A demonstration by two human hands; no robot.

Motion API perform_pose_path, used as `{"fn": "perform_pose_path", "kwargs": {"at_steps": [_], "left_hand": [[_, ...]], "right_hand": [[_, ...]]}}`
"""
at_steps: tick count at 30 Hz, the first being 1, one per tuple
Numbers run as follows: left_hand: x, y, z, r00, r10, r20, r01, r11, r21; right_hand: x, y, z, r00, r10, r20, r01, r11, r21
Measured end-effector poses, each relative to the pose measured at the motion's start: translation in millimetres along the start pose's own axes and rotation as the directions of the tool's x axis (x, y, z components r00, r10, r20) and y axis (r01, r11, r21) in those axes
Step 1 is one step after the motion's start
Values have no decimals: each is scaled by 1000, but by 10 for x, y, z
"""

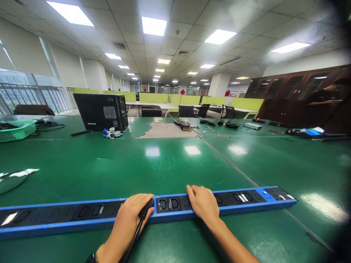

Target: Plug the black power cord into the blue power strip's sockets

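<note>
A long blue power strip (174, 204) with black socket panels lies across the near side of the green table. My left hand (128, 214) is closed around the black plug (144, 211) of a power cord, right at the strip's middle. From it the cord (134, 239) runs down toward me, past my wrist. Whether the plug sits in a socket I cannot tell, as my fingers cover that spot. My right hand (205, 204) grips the strip to the right of two visible round-framed sockets, its fingers over the far edge.
The green tabletop (109, 164) has a torn beige patch (164, 130) farther back. A black computer case (100, 111) stands at the back left beside blue-and-white gloves (112, 133). A green basket (20, 131) is at far left; cables and parts lie at the back right.
</note>
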State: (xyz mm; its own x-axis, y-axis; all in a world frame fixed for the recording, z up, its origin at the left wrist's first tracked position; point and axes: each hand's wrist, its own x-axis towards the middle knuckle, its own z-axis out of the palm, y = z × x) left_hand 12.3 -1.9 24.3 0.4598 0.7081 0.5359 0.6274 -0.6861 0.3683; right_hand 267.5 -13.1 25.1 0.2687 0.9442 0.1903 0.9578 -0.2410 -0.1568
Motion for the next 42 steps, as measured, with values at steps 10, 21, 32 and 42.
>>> {"fn": "perform_pose_path", "kwargs": {"at_steps": [10,21,32,42], "left_hand": [[18,-9,32,1000,10,22,-12,996,90],[-39,-67,81,999,-51,-6,51,997,50],[-113,-1,5,982,-140,130,132,989,65],[-201,-165,-139,933,-333,135,285,915,286]], "right_hand": [[21,-27,-18,999,7,34,-6,1000,-12],[46,-190,-86,990,-10,139,2,998,61],[149,-1361,-408,957,-196,215,144,961,234],[19,-1738,-62,925,-201,324,143,971,192]]}}
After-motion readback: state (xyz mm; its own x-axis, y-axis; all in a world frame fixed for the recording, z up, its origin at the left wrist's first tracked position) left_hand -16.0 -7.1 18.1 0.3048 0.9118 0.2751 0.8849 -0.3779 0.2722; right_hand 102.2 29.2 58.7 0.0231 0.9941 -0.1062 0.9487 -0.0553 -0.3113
